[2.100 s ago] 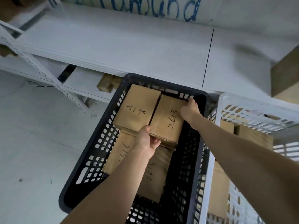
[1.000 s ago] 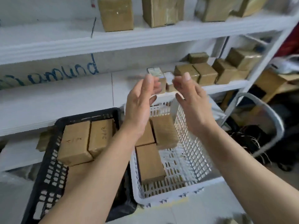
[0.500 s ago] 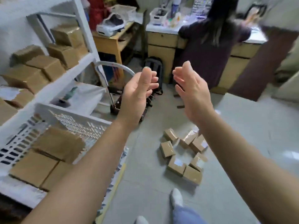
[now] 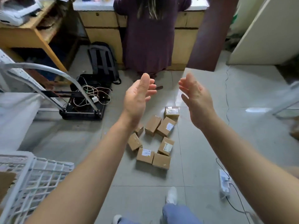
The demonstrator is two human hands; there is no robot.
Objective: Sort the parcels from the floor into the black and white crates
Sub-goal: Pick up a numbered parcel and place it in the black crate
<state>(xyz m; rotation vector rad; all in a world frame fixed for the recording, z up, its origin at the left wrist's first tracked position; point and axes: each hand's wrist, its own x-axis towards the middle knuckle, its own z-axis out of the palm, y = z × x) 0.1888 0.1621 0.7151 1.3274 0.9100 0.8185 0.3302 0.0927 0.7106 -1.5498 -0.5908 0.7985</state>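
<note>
Several small brown cardboard parcels (image 4: 155, 138) lie in a loose cluster on the grey tiled floor ahead of my feet, some with white labels. My left hand (image 4: 137, 97) and my right hand (image 4: 195, 97) are raised in front of me above the parcels, palms facing each other, fingers spread, holding nothing. The corner of the white crate (image 4: 30, 177) shows at the lower left, with a brown parcel edge (image 4: 6, 181) inside it. The black crate is out of view.
A person in a dark purple top (image 4: 148, 33) stands at a wooden counter beyond the parcels. A black tray of tangled wires (image 4: 87, 101) and a grey backpack (image 4: 103, 60) sit on the floor at left. A power strip (image 4: 224, 183) lies at right.
I have let go of a parcel in the black crate and turned right from the shelves and crates to the floor. Both hands stay raised and empty; the parcels are now nearer.
</note>
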